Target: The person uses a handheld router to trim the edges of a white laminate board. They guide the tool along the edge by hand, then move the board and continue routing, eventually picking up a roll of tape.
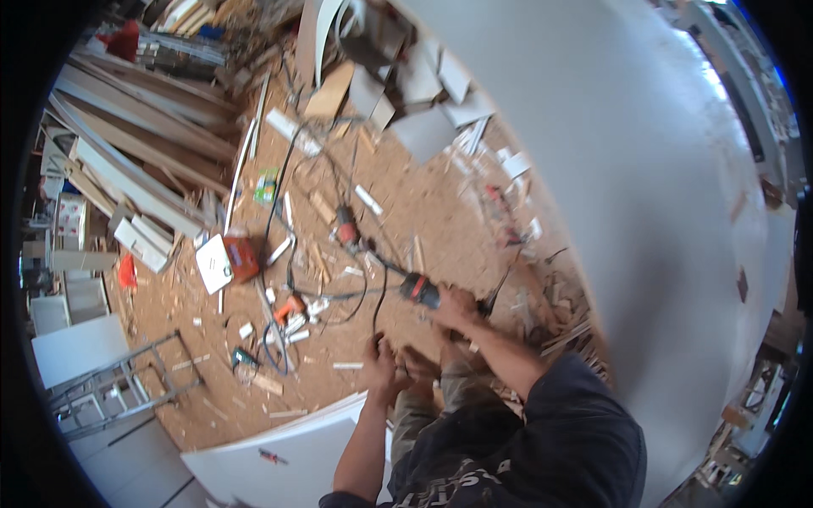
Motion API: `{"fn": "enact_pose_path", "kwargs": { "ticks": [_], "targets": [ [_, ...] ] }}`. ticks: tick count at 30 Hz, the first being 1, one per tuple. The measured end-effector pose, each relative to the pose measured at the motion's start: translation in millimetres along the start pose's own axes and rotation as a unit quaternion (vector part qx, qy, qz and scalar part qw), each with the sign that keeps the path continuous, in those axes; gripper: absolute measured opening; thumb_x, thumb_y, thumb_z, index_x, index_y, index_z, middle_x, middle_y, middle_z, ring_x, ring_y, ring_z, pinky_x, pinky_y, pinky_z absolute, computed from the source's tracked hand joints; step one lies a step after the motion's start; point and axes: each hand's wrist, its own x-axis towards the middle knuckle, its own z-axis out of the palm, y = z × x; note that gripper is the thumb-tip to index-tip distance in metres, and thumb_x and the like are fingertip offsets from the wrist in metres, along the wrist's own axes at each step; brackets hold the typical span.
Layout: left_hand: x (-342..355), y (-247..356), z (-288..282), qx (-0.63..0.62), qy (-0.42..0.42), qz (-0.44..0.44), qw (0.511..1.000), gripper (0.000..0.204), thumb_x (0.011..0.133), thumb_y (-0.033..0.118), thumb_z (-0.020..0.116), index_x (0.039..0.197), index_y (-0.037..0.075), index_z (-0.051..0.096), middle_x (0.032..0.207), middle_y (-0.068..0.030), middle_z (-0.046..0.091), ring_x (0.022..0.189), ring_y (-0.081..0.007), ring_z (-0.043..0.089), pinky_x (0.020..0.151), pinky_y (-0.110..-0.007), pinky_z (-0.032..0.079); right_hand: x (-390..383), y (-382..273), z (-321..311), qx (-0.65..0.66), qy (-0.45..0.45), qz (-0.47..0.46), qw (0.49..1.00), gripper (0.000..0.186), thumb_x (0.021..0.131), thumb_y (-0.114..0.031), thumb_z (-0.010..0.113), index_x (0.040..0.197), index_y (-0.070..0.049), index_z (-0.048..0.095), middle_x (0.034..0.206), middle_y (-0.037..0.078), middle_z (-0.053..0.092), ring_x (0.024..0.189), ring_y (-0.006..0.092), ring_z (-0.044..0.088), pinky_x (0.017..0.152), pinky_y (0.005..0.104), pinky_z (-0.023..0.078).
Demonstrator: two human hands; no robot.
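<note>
My right hand (457, 309) is closed round a corded power tool (419, 290) with a dark body and a red band, probably an angle grinder. Its working end, past my fingers, is partly hidden. Lower and to the left, my left hand (383, 370) is wrapped round a black power cable (378, 309) that loops up toward the tool. On the floor ahead lies another red and black power tool (345, 226), with cords tangled round it. An orange drill (289, 308) and a green power tool (244, 357) rest on the floor to the left.
A large white panel (627, 169) stretches along my right side. White sheets (313, 461) lie at lower left, near a metal ladder (140, 372). Long boards (144, 127) are stacked at far left. An orange box (243, 258), offcuts (423, 135) and cords litter the brown floor.
</note>
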Motion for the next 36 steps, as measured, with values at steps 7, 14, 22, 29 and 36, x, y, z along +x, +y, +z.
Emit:
{"fn": "enact_pose_path", "kwargs": {
  "ticks": [7,14,22,29,36],
  "targets": [
    [46.9,-93.6,73.0,0.059,-0.076,0.026,0.995,0.067,0.097,0.026,0.066,0.152,0.002,0.037,0.143,-0.0252,0.053,0.129,-0.0381,0.055,0.103,-0.041,0.048,159.7,91.4,89.2,-0.100,-0.021,0.020,0.995,0.063,0.072,-0.034,0.081,0.122,-0.005,0.055,0.106,0.025,0.068,0.097,0.0421,0.069,0.086,0.0512,0.055],
    [-43.8,-137.4,112.0,0.333,-0.420,0.039,0.843,0.083,0.086,0.052,0.073,0.157,0.032,0.035,0.165,-0.0269,0.012,0.150,-0.0557,0.014,0.113,-0.072,0.025,274.6,186.8,181.2,-0.114,0.042,0.124,0.985,0.066,0.073,-0.033,0.082,0.127,-0.011,0.050,0.122,0.022,0.061,0.115,0.0401,0.061,0.097,0.0526,0.047],
    [-63.3,-184.5,114.7,0.323,-0.346,0.062,0.879,0.081,0.082,0.052,0.075,0.154,0.041,0.039,0.164,-0.0294,0.010,0.146,-0.0619,0.014,0.114,-0.072,0.022,308.0,237.5,241.4,-0.192,0.075,0.121,0.971,0.058,0.071,-0.027,0.083,0.120,-0.014,0.054,0.113,0.016,0.062,0.111,0.0365,0.061,0.096,0.0520,0.042],
    [-59.5,-181.6,109.2,0.305,-0.374,0.042,0.875,0.080,0.083,0.052,0.075,0.153,0.039,0.040,0.164,-0.0298,0.006,0.148,-0.0600,0.007,0.117,-0.070,0.015,309.6,252.4,251.6,-0.228,0.116,0.087,0.963,0.058,0.074,-0.026,0.078,0.126,-0.012,0.056,0.118,0.017,0.062,0.117,0.0370,0.058,0.102,0.0528,0.040],
    [-13.5,-115.4,94.6,0.356,-0.482,-0.008,0.800,0.081,0.084,0.053,0.074,0.154,0.032,0.037,0.166,-0.0274,-0.003,0.151,-0.0554,-0.001,0.118,-0.068,0.017,170.9,176.8,220.7,-0.057,0.013,0.115,0.992,0.076,0.084,-0.033,0.073,0.148,-0.003,0.044,0.130,0.029,0.057,0.125,0.0466,0.053,0.104,0.0511,0.046]
  ]
}}
